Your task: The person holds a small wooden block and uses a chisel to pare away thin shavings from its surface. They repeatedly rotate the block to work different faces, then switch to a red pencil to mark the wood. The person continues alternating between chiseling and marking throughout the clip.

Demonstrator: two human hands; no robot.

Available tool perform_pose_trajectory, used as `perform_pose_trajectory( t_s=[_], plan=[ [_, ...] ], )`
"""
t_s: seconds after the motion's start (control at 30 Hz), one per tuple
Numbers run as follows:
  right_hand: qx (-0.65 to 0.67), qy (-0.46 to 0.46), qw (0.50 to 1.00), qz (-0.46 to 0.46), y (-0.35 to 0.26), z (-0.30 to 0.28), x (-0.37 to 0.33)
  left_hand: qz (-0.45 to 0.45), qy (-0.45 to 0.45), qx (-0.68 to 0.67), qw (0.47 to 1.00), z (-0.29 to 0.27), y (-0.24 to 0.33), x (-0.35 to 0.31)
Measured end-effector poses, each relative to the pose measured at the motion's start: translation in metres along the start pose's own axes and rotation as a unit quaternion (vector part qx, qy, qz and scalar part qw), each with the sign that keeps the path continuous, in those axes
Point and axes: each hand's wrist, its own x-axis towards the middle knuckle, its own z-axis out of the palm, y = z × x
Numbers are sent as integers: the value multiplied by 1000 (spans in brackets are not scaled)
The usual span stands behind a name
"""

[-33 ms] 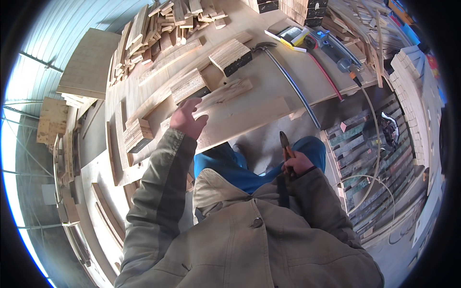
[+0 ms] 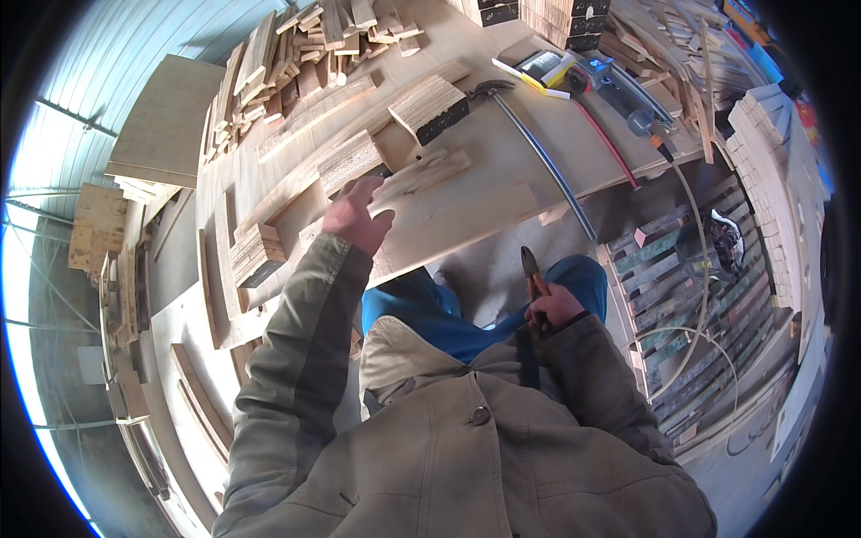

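Note:
My left hand [image 2: 357, 218] hovers over the near edge of the wooden worktable [image 2: 439, 228], its fingers apart and nothing between them. Just beyond its fingertips lies a wooden block [image 2: 352, 161] with a dark end. A short board [image 2: 421, 175] lies to the right of that block. Low in front of my right thigh, my right hand [image 2: 558, 308] is closed round the orange handles of a pair of pliers [image 2: 530, 266], dark jaws pointing up and away. Another dark-ended block [image 2: 430, 106] stands farther back, and one more block [image 2: 258, 253] is left of my left hand.
A claw hammer [image 2: 543, 161] lies across the table's right side, its handle past the edge. Beyond it are a red rod [image 2: 608, 143] and a corded power tool [image 2: 628, 100]. Wood offcuts [image 2: 309, 45] are heaped at the back. A slatted pallet [image 2: 668, 296] stands at right.
My left hand has shifted very slightly to the right over the table. My right hand still grips the pliers in the same place.

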Motion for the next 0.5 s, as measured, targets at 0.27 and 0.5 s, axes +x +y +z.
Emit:
perform_pose_trajectory(
  t_s=[0.27,0.5],
  plan=[
    [19,11,1000,3,3,-5,-6,-46,-171,132,975,53,27,70],
    [40,19,999,9,0,-11,-8,-42,-114,126,985,38,38,65]
  ],
)
